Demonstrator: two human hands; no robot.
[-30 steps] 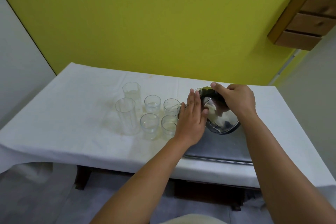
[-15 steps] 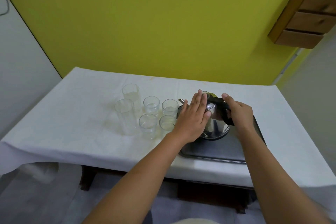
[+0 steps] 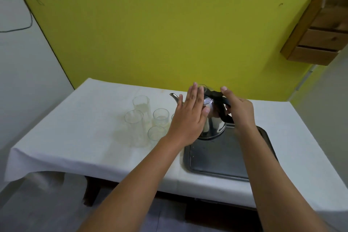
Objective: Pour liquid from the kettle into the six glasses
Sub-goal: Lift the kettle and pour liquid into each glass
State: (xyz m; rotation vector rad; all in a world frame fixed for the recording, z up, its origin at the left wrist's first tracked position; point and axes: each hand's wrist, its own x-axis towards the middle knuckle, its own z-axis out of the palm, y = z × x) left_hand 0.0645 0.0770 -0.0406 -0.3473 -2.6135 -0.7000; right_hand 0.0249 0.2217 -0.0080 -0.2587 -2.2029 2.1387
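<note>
Fingers (image 3: pixel 228 112) around kettle (image 3: pixel 213 118) handle (black), left hand (image 3: pixel 188 117) flat alongside

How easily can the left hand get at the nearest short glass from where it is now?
Probably easily. The left hand lies flat against the kettle, holding nothing, and the nearest short glass stands just to its left on the tablecloth, with nothing between them.

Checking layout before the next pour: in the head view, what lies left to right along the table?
Front tall clear glass → short clear glass → flat left hand → steel kettle → right hand on its black handle.
</note>
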